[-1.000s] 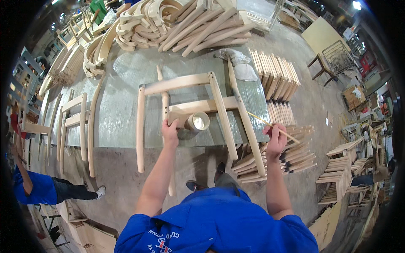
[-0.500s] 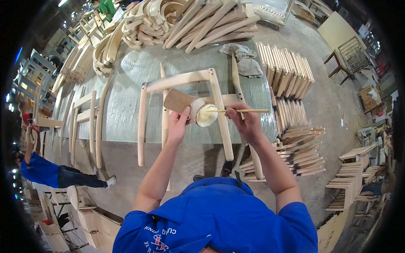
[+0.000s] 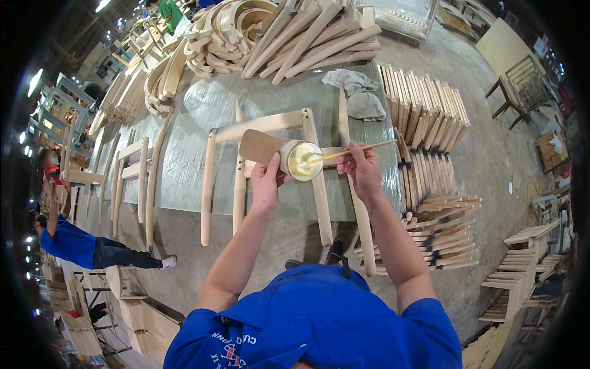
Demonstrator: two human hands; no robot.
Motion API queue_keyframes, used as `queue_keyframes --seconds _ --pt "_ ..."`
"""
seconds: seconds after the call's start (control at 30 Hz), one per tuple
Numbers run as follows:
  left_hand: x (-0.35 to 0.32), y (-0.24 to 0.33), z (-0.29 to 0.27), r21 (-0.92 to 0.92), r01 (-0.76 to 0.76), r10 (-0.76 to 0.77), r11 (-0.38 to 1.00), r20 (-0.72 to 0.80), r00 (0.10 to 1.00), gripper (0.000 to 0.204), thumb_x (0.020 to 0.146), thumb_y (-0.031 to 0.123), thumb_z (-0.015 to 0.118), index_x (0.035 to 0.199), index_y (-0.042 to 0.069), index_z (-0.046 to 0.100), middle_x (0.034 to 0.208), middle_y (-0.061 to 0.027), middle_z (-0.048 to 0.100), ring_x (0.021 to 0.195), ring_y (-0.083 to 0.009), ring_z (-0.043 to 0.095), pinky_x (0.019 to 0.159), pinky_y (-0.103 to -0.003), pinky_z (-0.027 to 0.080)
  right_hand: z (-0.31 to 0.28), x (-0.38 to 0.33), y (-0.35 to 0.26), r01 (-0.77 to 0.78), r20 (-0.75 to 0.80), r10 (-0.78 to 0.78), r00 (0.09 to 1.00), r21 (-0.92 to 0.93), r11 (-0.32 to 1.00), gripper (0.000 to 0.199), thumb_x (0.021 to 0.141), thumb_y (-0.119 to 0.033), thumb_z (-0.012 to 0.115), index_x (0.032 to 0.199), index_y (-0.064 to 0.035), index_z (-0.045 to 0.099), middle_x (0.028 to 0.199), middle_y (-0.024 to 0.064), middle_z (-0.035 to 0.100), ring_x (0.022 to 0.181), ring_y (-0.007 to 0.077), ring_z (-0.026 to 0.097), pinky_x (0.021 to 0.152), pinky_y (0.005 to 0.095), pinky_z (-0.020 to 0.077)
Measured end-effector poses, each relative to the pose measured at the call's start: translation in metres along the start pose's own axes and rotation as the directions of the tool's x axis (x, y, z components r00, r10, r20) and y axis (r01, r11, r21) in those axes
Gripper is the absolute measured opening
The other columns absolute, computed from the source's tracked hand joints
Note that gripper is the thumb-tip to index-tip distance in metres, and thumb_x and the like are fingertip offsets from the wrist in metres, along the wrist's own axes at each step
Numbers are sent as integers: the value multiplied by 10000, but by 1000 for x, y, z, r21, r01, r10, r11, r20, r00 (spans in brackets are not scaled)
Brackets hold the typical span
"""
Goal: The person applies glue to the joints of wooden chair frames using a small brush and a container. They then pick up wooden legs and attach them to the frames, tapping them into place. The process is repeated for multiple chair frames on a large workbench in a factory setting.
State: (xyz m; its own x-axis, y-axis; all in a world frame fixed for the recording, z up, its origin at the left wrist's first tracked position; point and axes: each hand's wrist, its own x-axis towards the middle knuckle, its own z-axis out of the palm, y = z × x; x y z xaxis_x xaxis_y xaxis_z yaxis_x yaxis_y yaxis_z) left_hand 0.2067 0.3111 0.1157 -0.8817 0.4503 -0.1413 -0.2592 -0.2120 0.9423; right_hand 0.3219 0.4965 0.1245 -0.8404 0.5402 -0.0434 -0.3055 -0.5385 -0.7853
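Observation:
My left hand (image 3: 265, 184) is closed round a round cup (image 3: 287, 161) of pale cream, glue-like liquid. A flat brown piece (image 3: 260, 147) with rounded corners juts out from the cup's left side; whether it is a handle or a separate piece I cannot tell. Between the fingers of my right hand (image 3: 362, 167) is a thin wooden stick (image 3: 380, 146), its left tip in the liquid. Both hands are above a pale wooden U-shaped frame (image 3: 261, 125) with dark holes at its corners. Behind it lies a second wooden frame (image 3: 239, 184), partly covered by my hands and the cup.
The worktable (image 3: 184, 160) has a shiny grey-green cover. Curved wooden parts (image 3: 227, 31) and straight legs (image 3: 326, 43) are heaped at its far side, near grey rags (image 3: 365, 106). Stacked wooden frames (image 3: 424, 111) stand to the right. A person in blue (image 3: 74, 246) is at the left.
The stick's right end has risen, so it slants more steeply into the cup. My right hand has turned slightly, and the cup's opening now faces me more fully. The whole view has shifted a little.

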Motion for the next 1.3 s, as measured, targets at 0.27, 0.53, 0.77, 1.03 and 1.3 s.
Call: queue_keyframes --seconds 0.27,0.53,0.77,1.03,1.3 --pt "19 -18 27 -206 124 -121 971 24 992 228 945 203 457 1092 41 522 980 -70 622 797 -154 654 620 -266 592 -24 5 -11 114 -42 -115 993 -12 993 46 855 -60 557 892 -39 541 795 104 628 658 167 608 614 283 517" --pt "51 -49 61 -251 256 -234 933 114 965 209 942 223 466 1075 66 504 1014 -64 608 870 -202 637 704 -363 580 -57 29 14 -82 -385 183 905 265 961 154 846 -181 620 792 -87 512 657 41 559 505 112 523 485 258 485" --pt "62 -71 40 -288 306 -318 908 3 948 250 932 224 478 1135 81 449 1095 -92 548 915 -246 604 763 -454 544 -63 46 -36 240 -155 -294 943 -293 925 127 862 -168 596 816 -59 551 687 52 593 567 128 564 524 258 462" --pt "2 -83 -9 -321 355 -389 878 -46 920 275 921 228 486 1144 73 446 1102 -102 561 939 -255 602 754 -448 537 -45 60 -48 443 456 -328 827 -889 -120 97 795 -147 612 763 -72 559 678 57 577 721 218 582 684 358 413" --pt "-35 -85 -41 -283 398 -433 873 -74 898 259 929 228 468 1136 73 466 1077 -91 580 930 -236 607 739 -436 536 -47 72 -28 458 538 -268 800 -834 -306 117 796 -213 594 793 -95 593 695 45 589 777 225 556 738 377 384"
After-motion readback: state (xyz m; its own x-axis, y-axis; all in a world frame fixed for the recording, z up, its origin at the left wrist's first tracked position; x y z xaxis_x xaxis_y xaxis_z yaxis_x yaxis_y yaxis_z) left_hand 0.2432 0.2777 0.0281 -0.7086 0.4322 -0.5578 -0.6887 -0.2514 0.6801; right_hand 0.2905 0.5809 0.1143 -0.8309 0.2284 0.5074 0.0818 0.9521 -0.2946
